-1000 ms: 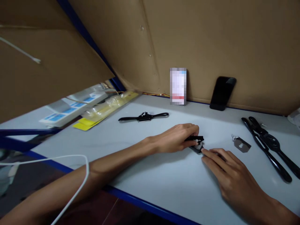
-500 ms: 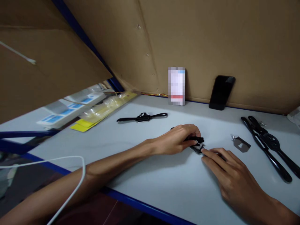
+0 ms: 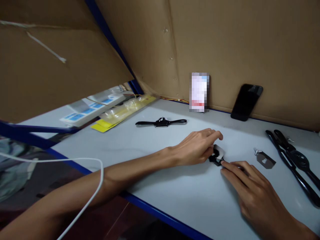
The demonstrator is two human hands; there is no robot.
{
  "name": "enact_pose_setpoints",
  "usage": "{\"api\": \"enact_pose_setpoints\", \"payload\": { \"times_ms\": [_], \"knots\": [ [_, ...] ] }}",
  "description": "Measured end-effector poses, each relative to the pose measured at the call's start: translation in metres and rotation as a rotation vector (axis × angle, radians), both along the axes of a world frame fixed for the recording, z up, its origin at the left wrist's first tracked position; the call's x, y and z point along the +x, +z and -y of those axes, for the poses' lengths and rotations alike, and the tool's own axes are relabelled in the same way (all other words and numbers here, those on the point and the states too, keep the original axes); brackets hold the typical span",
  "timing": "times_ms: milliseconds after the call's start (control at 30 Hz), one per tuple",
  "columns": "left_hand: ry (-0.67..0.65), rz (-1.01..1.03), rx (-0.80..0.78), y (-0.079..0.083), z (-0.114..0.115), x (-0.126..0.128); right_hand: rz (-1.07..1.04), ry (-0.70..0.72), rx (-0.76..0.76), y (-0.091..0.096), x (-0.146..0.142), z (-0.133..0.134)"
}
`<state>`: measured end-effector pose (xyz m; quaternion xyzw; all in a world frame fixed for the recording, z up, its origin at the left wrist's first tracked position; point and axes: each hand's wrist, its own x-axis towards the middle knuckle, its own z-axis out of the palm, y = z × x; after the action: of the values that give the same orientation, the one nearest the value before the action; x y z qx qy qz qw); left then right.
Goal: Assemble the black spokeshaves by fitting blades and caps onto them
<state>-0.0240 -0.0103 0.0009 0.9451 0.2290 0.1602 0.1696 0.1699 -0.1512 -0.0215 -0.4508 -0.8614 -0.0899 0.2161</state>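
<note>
Between my hands a black spokeshave (image 3: 214,156) is held low over the table, with a pale metal blade (image 3: 220,152) showing at its middle. My left hand (image 3: 198,146) is closed at its left side, the index finger lifted and bent above it; the left handle is hidden. At the near right side, the fingertips of my right hand (image 3: 250,186) pinch the other end. A loose metal blade (image 3: 266,160) with a small screw at its corner lies right of my hands. Another spokeshave (image 3: 162,122), with its middle parts fitted, lies behind my left hand.
Two black spokeshave bodies (image 3: 297,166) lie at the right. A lit phone (image 3: 199,92) and a dark phone (image 3: 247,101) lean on the cardboard wall. Yellow-backed clear packaging (image 3: 125,111) and a white power strip (image 3: 92,108) are at the left. A white cable (image 3: 102,173) crosses my left forearm.
The black piece under my left fingers has shifted, and more of the blade shows. My left index finger has lifted. The whole view has swung slightly left.
</note>
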Motion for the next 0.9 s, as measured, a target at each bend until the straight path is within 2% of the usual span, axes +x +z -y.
{"api": "enact_pose_setpoints", "payload": {
  "times_ms": [167,267,467,633,733,800,900],
  "knots": [
    [-0.163,-0.114,-0.018,0.009,-0.004,-0.004,-0.004,0.0,0.02,-0.001,0.001,-0.001],
    [-0.18,-0.14,-0.038,0.01,-0.006,-0.005,0.004,0.005,0.031,-0.002,0.004,-0.001],
    [-0.166,-0.067,-0.098,0.001,-0.011,-0.003,0.019,0.014,0.053,-0.002,0.006,-0.003],
    [-0.135,0.07,-0.145,0.002,-0.006,0.0,0.003,0.023,0.069,-0.007,0.013,-0.006],
    [0.004,0.208,-0.114,0.002,-0.01,0.004,0.031,0.065,0.097,-0.017,0.023,-0.006],
    [0.111,0.206,-0.076,-0.002,-0.017,0.006,0.054,0.092,0.089,-0.027,0.031,-0.007],
    [0.103,0.144,-0.033,-0.01,-0.029,0.008,0.054,0.124,0.078,-0.04,0.04,-0.009]
  ]
}}
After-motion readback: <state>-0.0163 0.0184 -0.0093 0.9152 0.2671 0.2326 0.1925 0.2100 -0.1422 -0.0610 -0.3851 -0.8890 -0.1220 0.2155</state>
